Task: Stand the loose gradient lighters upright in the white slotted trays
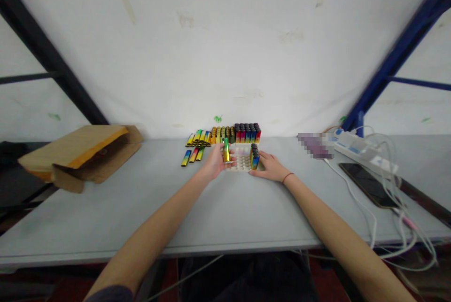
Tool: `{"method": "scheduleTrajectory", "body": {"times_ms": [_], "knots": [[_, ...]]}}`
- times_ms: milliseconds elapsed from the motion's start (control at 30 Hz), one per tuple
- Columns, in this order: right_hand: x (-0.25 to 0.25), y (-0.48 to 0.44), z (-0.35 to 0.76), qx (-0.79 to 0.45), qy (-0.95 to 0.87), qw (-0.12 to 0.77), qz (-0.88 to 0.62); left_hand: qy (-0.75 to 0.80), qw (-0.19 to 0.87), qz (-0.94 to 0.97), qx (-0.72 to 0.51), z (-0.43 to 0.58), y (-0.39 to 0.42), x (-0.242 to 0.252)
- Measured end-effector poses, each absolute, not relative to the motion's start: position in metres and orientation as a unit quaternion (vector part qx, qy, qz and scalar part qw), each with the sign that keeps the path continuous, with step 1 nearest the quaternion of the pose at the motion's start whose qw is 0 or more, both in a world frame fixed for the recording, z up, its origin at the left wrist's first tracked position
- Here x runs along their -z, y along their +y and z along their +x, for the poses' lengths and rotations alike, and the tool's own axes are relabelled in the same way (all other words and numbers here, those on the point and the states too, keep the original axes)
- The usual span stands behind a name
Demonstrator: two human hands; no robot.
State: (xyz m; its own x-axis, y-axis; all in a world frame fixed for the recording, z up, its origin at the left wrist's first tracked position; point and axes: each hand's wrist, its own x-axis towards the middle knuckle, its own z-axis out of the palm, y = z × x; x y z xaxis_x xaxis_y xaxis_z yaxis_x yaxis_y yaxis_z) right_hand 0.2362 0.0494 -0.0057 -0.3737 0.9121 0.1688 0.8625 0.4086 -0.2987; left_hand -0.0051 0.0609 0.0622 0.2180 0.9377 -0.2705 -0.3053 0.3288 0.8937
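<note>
My left hand (213, 162) holds a shiny green and yellow lighter (226, 151) upright over the left side of a white tray with round holes (243, 163). Along the tray's right end stands a row of lighters (254, 157) with dark tops and blue-yellow bodies. My right hand (270, 166) grips that end of the tray, thumb at the front corner and fingers behind, close against the row. Left of my left hand, three lighters (193, 155) lie flat on the table. Behind them is a pile of loose lighters (199, 137).
Against the wall stand a block of yellowish lighters (222, 134) and a block of dark-topped colourful ones (247, 133). An open cardboard box (77, 154) lies at the left. On the right are a phone (368, 184), a power strip (362, 151) and tangled white cables (354, 198).
</note>
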Motion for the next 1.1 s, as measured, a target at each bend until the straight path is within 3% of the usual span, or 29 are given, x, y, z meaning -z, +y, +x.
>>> {"method": "scheduleTrajectory", "body": {"times_ms": [133,400,1100], "knots": [[0.004,0.048,0.235,-0.079,-0.825,0.151,-0.539,0.384,0.737,0.34,-0.44,0.009,0.047,-0.066],[0.004,0.048,0.237,-0.076,-0.829,0.159,-0.53,0.382,0.72,0.31,-0.49,-0.002,0.045,-0.056],[0.003,0.048,0.236,-0.082,-0.829,0.156,-0.531,0.374,0.73,0.352,-0.45,-0.005,0.052,-0.046]]}}
